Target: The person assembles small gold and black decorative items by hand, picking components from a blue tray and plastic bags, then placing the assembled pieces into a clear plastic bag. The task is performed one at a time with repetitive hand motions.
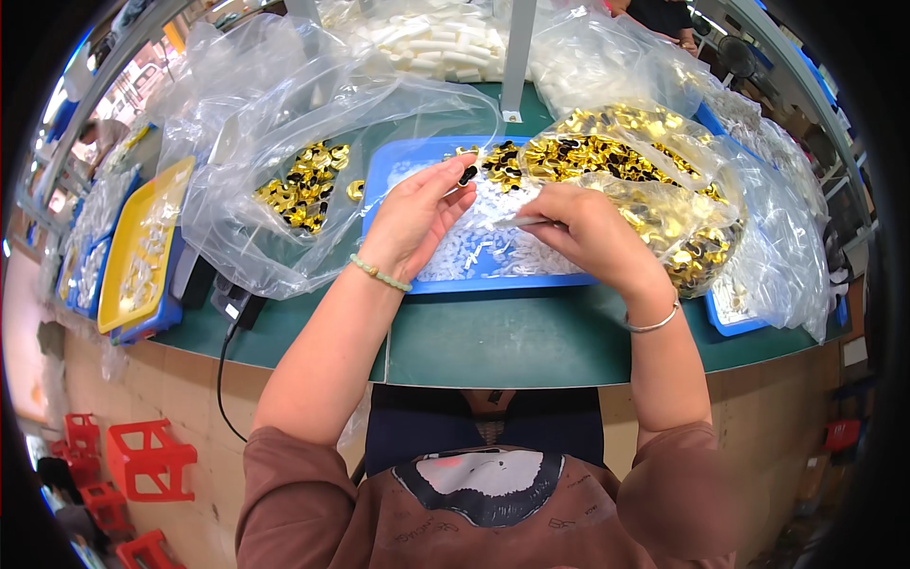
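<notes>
My left hand (415, 220) pinches a small black and gold piece (466, 174) between thumb and fingertips, above the blue tray (384, 171). My right hand (586, 232) grips a thin metal tool (519, 221) that points left over the small white plastic parts (474, 251) heaped in the tray. Both hands hover over the middle of the tray, a short gap between them. A green bead bracelet sits on my left wrist, a silver bangle on the right.
A clear bag of gold and black pieces (305, 185) lies left of the tray; a fuller bag (645, 171) is at right. A yellow tray (142, 242) sits far left. Bags of white tubes (427, 43) lie behind. A grey post (517, 57) stands at centre back. Red stools (142, 460) stand on the floor.
</notes>
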A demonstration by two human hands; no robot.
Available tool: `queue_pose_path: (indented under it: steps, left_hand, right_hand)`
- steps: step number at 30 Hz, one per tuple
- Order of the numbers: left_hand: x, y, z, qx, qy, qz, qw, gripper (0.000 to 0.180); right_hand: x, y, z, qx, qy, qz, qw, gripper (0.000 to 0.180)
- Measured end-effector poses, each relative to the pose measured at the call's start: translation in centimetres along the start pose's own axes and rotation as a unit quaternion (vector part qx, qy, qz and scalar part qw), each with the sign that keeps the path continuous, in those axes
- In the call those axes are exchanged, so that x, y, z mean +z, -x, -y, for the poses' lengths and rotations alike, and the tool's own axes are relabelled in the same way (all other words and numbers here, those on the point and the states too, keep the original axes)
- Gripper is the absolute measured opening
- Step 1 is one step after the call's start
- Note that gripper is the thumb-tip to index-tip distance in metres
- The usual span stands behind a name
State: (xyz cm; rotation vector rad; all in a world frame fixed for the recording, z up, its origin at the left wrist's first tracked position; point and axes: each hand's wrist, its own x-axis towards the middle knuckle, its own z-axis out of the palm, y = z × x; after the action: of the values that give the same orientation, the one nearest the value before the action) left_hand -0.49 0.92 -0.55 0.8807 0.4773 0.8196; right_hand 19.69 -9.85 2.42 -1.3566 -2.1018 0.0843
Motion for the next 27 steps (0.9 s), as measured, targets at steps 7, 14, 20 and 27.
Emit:
queue_pose_path:
  steps: [7, 14, 20, 27]
  left_hand:
    - [-0.2, -0.1, 0.1, -0.005, -0.005, 0.003, 1.0, 0.034]
    - [-0.2, -0.2, 0.2, -0.018, -0.017, 0.006, 1.0, 0.033]
    - [-0.5, 0.0, 0.0, -0.018, -0.015, 0.017, 1.0, 0.034]
    - [0.2, 0.2, 0.0, -0.026, 0.003, 0.024, 0.999, 0.034]
  right_hand:
    - [1.1, -0.5, 1.2, 0.021, -0.17, -0.078, 0.982, 0.012]
    - [-0.4, 0.8, 1.1, 0.027, 0.077, 0.156, 0.984, 0.011]
    - [0.8, 0.8, 0.1, 0.011, 0.053, 0.12, 0.991, 0.012]
    - [0.5, 0.4, -0.2, 0.058, -0.045, 0.044, 0.996, 0.013]
